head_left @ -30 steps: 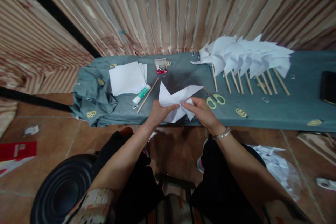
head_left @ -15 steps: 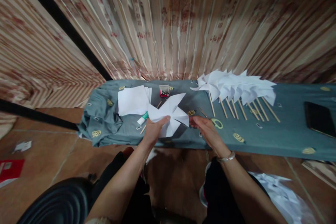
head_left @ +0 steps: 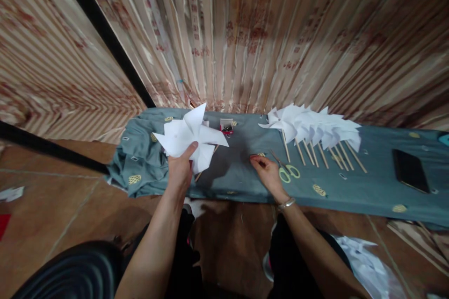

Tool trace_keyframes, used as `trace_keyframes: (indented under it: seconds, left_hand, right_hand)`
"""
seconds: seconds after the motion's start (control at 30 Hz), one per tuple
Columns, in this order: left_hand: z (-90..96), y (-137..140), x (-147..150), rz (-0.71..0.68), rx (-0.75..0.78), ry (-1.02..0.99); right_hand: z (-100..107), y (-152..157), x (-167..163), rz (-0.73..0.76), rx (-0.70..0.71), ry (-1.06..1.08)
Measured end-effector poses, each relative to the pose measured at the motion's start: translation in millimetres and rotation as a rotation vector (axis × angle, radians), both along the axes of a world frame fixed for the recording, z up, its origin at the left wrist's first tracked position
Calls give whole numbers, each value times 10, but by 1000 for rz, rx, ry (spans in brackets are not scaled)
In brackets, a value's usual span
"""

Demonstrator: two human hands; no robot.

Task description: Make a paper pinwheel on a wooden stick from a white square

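Left hand (head_left: 180,170) extended, pinching pinwheel (head_left: 198,133); right hand (head_left: 269,173) curled near scissors (head_left: 287,167).

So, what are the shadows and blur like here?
Head view: soft shadow on the cloth beside the paper pinwheel; head view: dim upper right corner; head view: curtain stripes fan outward; head view: detail around the right hand looks soft.

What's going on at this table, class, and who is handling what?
A person's left hand holds up a folded white paper pinwheel. Their right hand is beside the green-handled scissors, fingers curled; whether it grips anything is too small to tell. An open red box sits towards the back, and overlapping pinwheels on sticks lie to the right.
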State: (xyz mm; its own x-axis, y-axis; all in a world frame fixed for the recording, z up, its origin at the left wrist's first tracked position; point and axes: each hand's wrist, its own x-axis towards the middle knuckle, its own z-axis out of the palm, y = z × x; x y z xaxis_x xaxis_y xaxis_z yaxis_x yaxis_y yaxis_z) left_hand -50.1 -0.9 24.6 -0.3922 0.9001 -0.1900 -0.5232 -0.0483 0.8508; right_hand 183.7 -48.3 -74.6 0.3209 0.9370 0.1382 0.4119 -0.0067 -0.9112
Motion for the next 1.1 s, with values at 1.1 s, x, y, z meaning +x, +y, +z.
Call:
trace_keyframes:
  seconds: [1.1]
  left_hand:
    - [-123, -71, -54, -93, -48, -35]
  right_hand:
    - [291, 1758, -607, 106, -92, -837]
